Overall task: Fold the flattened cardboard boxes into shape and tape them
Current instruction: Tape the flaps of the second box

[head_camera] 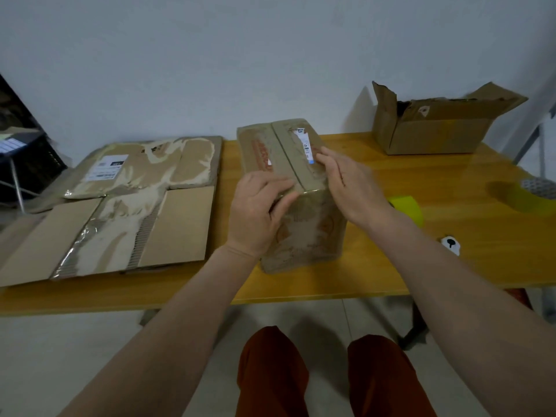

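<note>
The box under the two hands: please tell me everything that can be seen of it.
The folded box is worn brown cardboard with torn, paler patches and shiny old tape. It stands upright on the yellow table, between the flattened boxes and a tape roll. Its two top flaps are shut and meet in a seam along the middle; a torn white label sits on top. The left hand presses the near top edge, and the right hand lies flat against its right side.
</note>
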### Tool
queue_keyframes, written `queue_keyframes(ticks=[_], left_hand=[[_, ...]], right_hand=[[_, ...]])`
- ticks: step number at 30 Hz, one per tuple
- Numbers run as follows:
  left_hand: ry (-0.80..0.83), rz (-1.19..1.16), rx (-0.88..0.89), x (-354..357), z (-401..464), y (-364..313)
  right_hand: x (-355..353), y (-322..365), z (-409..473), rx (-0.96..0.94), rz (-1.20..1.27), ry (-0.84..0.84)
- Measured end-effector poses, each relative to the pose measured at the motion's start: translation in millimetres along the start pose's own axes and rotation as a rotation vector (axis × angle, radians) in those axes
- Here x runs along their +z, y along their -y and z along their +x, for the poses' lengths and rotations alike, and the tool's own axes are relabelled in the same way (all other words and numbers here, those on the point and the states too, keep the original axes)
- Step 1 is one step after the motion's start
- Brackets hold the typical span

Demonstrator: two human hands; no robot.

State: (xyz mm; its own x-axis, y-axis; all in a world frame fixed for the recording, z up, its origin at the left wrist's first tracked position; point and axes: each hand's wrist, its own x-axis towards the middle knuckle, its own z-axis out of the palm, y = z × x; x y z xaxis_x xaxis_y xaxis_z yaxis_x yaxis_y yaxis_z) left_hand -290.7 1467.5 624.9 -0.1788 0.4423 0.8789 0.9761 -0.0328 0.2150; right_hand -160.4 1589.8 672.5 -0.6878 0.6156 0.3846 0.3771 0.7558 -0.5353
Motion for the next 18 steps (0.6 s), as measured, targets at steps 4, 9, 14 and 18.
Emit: queue_keyframes(ticks=[4,9,14,18], left_hand=[[-0.062,-0.156,-0.139,5.4,-17.1,-1.7],[-0.066,-0.319,-0.195,5.4,-33.6,-10.9],[-0.025,-0.433,-0.469,4.5,-47.8,-31.6],[0.029,-0.473,-0.591,3.9,-76.6,-41.4]], right_hand=[[-2.3,-9.3,-7.1,-0.062,0.074,0.030],[-14.7,-11.2,-7.0,-0.332,-0.312,0.192],[-14.3,4.0,-7.5,-0.493,-0.545,0.277],[-3.2,24.4,-5.4,-0.544,-0.619,0.309]])
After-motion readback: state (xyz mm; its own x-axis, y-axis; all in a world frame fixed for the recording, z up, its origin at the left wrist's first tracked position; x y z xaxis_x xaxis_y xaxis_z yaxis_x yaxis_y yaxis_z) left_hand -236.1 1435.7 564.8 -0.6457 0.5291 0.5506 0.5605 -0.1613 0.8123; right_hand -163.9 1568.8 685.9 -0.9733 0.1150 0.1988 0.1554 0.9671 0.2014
